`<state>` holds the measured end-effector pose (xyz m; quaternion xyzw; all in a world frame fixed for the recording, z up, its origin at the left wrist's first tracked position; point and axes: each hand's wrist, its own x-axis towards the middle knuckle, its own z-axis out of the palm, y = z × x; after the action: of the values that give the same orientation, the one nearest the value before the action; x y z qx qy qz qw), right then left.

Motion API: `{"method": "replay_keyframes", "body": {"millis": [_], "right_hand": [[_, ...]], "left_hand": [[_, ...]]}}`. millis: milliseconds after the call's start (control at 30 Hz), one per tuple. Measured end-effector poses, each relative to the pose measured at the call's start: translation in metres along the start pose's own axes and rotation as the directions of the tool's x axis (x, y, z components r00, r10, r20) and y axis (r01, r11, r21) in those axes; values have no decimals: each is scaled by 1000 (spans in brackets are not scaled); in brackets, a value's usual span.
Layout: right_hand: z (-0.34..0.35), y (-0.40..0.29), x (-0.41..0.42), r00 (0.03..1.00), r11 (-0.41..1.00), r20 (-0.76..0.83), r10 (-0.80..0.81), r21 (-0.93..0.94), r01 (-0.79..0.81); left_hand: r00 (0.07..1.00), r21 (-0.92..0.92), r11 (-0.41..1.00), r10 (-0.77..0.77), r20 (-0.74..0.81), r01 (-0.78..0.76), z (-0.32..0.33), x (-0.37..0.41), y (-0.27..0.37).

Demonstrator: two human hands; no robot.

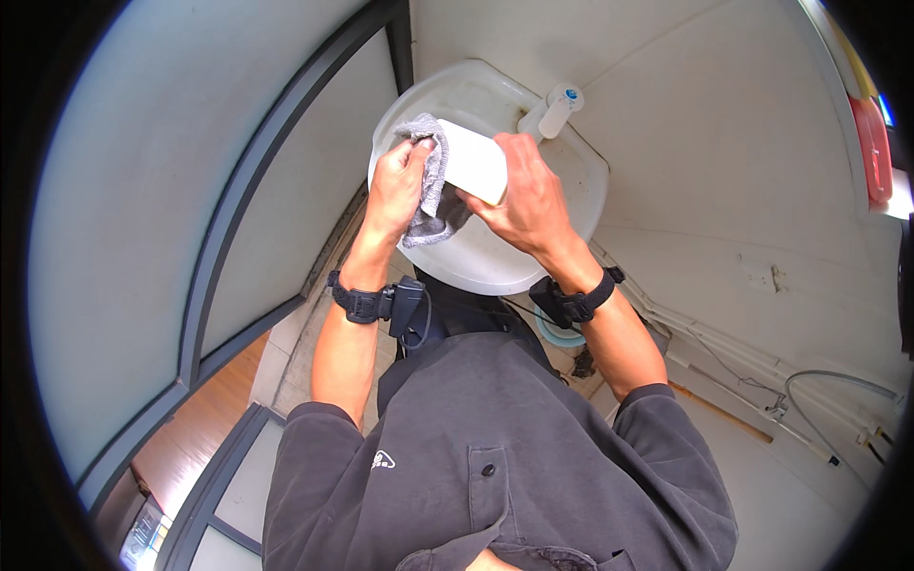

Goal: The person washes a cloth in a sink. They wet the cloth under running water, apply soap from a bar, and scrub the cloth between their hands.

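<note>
My left hand grips a grey cloth, pinched under the thumb and pressed against the left end of a white box-like object. Part of the cloth hangs down below that object. My right hand holds the object's right end, thumb below and fingers over the far side. Both hands are above a white washbasin. What the white object is cannot be told, since it is overexposed and partly covered by the cloth.
A white tap stands at the basin's back right, close to the wall. Frosted panels in a dark frame rise on the left. Below the basin is a light blue basin rim. Pipes and a hose run along the right.
</note>
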<state>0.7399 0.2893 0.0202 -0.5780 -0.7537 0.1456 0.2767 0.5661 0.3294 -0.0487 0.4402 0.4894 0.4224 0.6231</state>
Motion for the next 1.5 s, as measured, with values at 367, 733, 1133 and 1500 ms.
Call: {"method": "replay_keyframes", "body": {"millis": [367, 733, 1133, 1500], "right_hand": [[13, 8, -17, 858, 606, 276, 433, 616, -504], [18, 0, 7, 956, 864, 92, 280, 410, -293], [15, 4, -5, 986, 934, 134, 102, 329, -142], [19, 25, 32, 939, 652, 92, 332, 697, -299]], "left_hand": [[981, -796, 575, -133, 140, 191, 23, -18, -9], [994, -776, 621, -69, 90, 113, 63, -38, 0], [973, -724, 676, 46, 228, 137, 53, -20, 13], [931, -649, 728, 45, 363, 219, 54, -40, -7]]}}
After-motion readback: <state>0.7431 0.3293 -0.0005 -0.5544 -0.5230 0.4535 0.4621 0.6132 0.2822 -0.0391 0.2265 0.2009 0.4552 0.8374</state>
